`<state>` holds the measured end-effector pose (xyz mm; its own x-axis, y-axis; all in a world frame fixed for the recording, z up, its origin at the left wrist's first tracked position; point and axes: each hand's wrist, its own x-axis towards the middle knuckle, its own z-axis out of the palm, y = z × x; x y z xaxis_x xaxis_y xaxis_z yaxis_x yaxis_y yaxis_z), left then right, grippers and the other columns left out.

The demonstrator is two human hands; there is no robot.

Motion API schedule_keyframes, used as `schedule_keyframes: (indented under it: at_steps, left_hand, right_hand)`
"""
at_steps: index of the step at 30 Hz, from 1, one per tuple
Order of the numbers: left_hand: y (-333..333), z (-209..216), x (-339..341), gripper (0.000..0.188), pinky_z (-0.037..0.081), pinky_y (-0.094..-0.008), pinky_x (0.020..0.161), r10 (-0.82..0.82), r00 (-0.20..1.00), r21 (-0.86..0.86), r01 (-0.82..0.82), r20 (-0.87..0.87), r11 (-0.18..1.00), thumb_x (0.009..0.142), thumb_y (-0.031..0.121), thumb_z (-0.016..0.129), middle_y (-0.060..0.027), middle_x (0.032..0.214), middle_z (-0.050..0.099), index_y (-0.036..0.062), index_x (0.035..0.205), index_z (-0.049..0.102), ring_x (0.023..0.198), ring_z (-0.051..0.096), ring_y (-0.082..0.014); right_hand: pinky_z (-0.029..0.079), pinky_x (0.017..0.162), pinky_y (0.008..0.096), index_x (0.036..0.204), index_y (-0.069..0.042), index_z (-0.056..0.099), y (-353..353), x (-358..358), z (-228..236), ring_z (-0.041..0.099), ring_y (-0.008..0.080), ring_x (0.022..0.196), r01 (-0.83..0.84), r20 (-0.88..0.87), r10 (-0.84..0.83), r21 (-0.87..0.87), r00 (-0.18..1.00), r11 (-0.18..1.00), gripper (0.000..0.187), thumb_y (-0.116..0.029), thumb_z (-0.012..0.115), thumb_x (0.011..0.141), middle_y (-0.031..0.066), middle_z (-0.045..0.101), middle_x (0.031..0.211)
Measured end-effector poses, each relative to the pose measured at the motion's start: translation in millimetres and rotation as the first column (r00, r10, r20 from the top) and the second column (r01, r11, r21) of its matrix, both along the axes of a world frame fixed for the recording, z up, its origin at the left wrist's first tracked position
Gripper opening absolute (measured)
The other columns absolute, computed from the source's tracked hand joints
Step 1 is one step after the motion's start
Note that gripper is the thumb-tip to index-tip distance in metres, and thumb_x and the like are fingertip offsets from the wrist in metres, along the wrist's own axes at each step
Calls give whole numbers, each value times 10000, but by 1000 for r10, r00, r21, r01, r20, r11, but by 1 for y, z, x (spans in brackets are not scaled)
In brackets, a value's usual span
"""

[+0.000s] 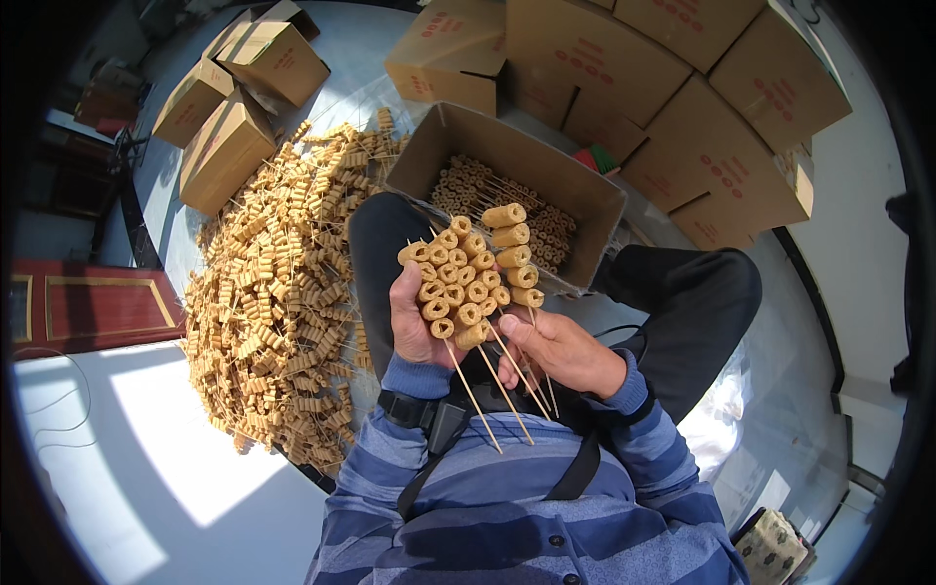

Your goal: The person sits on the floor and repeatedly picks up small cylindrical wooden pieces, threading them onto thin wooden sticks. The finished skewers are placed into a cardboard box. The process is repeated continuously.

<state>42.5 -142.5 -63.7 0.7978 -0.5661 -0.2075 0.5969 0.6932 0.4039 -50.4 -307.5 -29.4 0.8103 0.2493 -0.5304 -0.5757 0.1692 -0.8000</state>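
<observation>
My left hand [414, 320] is closed round a bundle of skewers [454, 276] threaded with short golden-brown hollow rolls. The rolls sit packed side by side in rows, and bare wooden sticks poke out below toward my lap. Between thumb and fingers, my right hand [567, 353] pinches the stick of another skewer [513, 251], which stands upright along the bundle's right side with several rolls on it. Just beyond my hands is an open cardboard carton [587, 185] with many more roll skewers [468, 185] laid inside.
A large heap of loose roll skewers [278, 322] spreads on the floor to my left. Closed cartons [595, 58] are stacked beyond and to the right, and more cartons [229, 151] stand at the far left. My bent legs [682, 302] flank the open carton. A dark red panel [97, 304] lies farther left.
</observation>
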Motion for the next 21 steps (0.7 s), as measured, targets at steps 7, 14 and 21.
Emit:
schedule_keyframes:
  at_steps: [7, 14, 21]
  left_hand:
    - [0, -3, 4, 842, 551, -502, 983, -15, 995, -13, 16, 94, 1000, 970, 579, 508, -239, 1440, 508, -63, 1492, 354, 1202, 615, -365]
    - [-4, 6, 1, 808, 531, -529, 1020, -74, 997, -118, 72, -9, 990, 981, 568, 479, -268, 1412, 523, -54, 1482, 356, 1226, 603, -395]
    - [-13, 4, 1, 943, 473, -583, 1062, -156, 985, -66, 161, 69, 985, 930, 672, 510, -281, 1453, 465, -31, 1523, 304, 1305, 516, -444]
  right_hand:
    - [468, 512, 288, 1138, -20, 580, -20, 3, 4, 553, 134, 491, -30, 95, 75, -408, 993, 912, 383, -352, 391, 1101, 36, 544, 599]
    - [476, 511, 296, 1132, -28, 593, -20, 7, 2, 544, 141, 479, -154, 44, 170, -250, 985, 956, 381, -325, 356, 1102, 33, 519, 584]
    - [450, 478, 270, 996, -31, 555, -26, 15, 1, 523, 114, 509, -300, 29, 310, -182, 950, 937, 438, -411, 366, 1106, 19, 532, 630]
